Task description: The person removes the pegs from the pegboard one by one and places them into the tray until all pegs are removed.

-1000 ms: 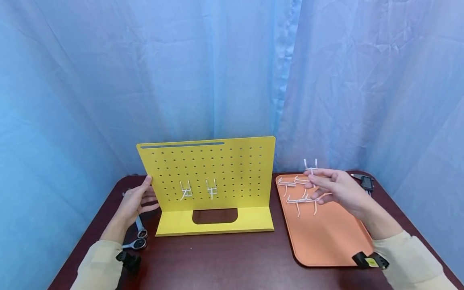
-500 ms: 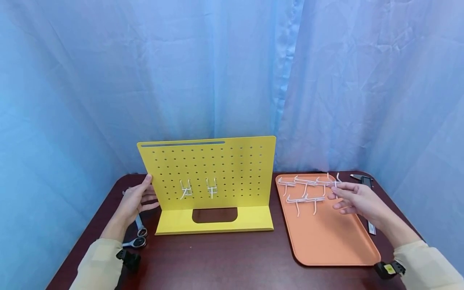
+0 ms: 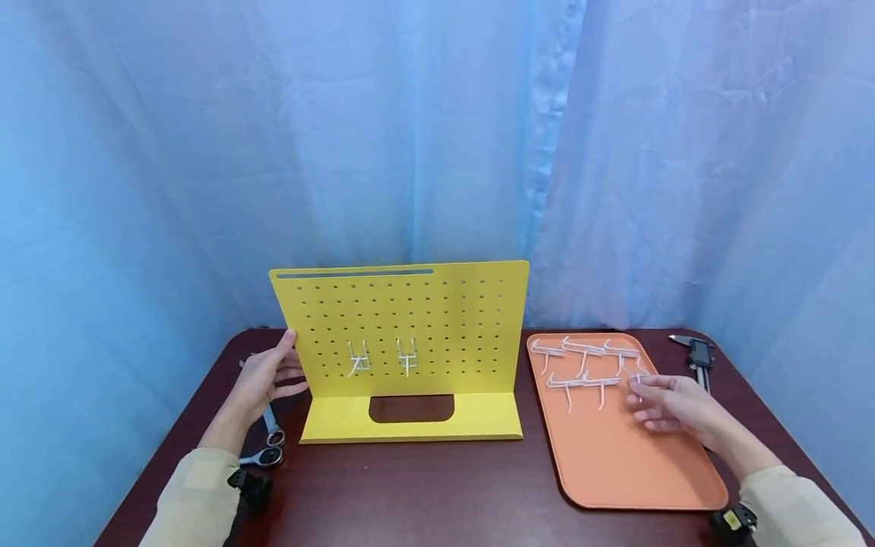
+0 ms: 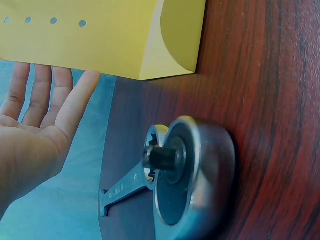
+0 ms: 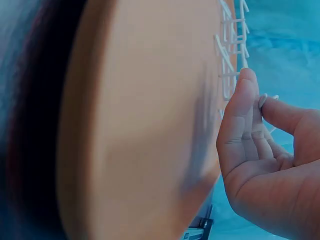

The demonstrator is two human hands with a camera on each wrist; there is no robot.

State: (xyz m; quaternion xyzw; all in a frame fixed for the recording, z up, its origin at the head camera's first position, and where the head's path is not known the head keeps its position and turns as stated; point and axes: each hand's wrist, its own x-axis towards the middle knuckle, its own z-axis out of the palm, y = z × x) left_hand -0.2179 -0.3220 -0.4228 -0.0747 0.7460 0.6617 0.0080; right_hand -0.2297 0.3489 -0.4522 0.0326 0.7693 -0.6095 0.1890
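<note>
A yellow pegboard (image 3: 472, 327) stands on the table with two white pegboard hooks, a left one (image 3: 358, 357) and a right one (image 3: 406, 355), mounted on its face. My left hand (image 3: 263, 380) is at the board's left edge, fingers straight, with the thumb touching the edge and the other fingertips hidden behind it. My right hand (image 3: 673, 406) pinches another white pegboard hook (image 3: 639, 377) between thumb and fingertips, low over the orange tray (image 3: 636, 471); the fingers cover part of it. Several more white hooks (image 3: 581, 381) lie in two rows at the tray's back.
Left of the board lie a ratchet wrench (image 4: 195, 180) and a combination wrench (image 4: 127, 187), below my left hand. A digital caliper (image 3: 700, 357) lies beyond the tray's right edge. Blue curtains (image 3: 410, 137) hang behind the table.
My right hand has carried the held hook from above the left hooks rightward, then nearer to me and lower over the tray. My left hand has stayed at the board's edge.
</note>
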